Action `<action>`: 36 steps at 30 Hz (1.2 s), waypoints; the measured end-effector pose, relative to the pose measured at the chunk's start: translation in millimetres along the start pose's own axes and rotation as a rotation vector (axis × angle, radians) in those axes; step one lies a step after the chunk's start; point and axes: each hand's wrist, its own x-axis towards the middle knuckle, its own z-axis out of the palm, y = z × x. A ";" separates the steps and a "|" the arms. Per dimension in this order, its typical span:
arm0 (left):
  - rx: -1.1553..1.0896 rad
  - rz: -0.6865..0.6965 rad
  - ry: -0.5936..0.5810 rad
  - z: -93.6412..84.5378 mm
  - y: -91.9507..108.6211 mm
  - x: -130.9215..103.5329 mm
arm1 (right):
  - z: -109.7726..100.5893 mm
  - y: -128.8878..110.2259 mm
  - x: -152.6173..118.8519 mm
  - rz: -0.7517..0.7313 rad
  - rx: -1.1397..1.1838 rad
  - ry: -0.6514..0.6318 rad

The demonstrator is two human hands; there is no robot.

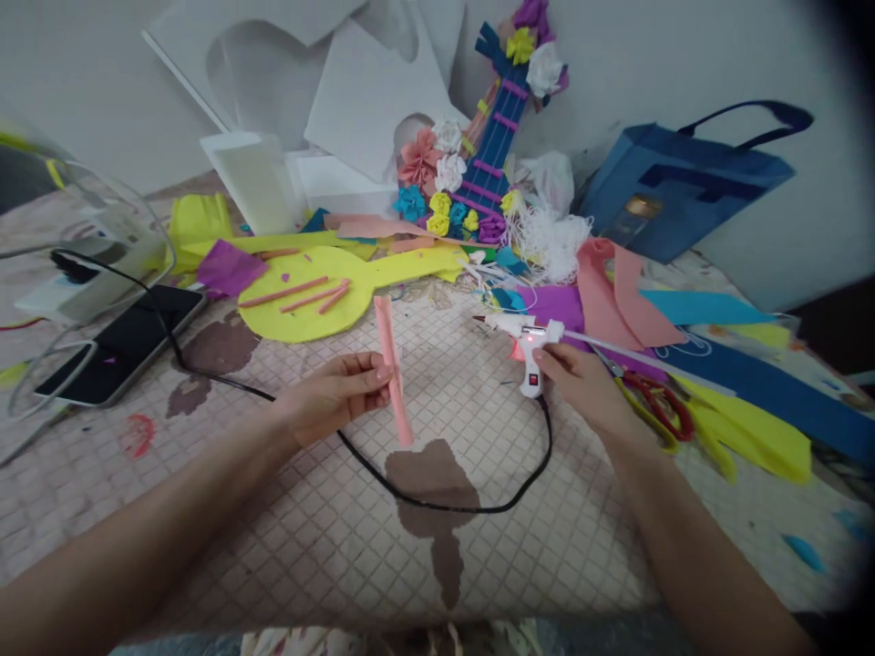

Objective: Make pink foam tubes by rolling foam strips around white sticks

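My left hand (348, 390) pinches a folded pink strip (401, 410) between thumb and fingers, holding it nearly upright over the middle of the table. To the right, my right hand (581, 378) has its fingers closed at the back of the handle of a white glue gun (531, 360); some of those fingers are hidden. The gun's nozzle points left, towards the strip but apart from it. A small light glows red on its body, and a long glue stick (643, 361) sticks out behind.
A black cord (437, 507) loops across the patterned tablecloth. Behind lie a yellow guitar-shaped cutout (307, 314) with thin pink rolls and a decorated blue guitar (488, 155). Red-handled scissors (660, 405) and coloured sheets lie right, near a blue bag (690, 187). A phone (123, 342) lies left.
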 end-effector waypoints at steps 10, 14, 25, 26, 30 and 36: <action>-0.131 0.037 0.002 9.9 -5.1 0.3 | 16.1 -43.4 -38.1 -0.180 0.015 0.082; -0.158 0.081 0.011 15.1 -10.7 1.2 | 59.3 -71.1 -64.6 -0.432 0.355 -0.437; -0.089 0.188 0.043 20.1 -21.4 0.6 | 81.5 -85.1 -77.2 -0.623 -0.017 -0.433; -0.087 0.188 0.046 20.5 -21.6 0.7 | 83.1 -83.7 -77.9 -0.653 -0.087 -0.404; -0.113 0.178 0.062 17.1 -20.8 3.3 | 84.5 -81.2 -82.2 -0.775 -0.280 -0.318; -0.194 0.128 0.072 11.8 -15.7 5.4 | 68.1 -80.5 -80.4 -0.731 0.031 -0.250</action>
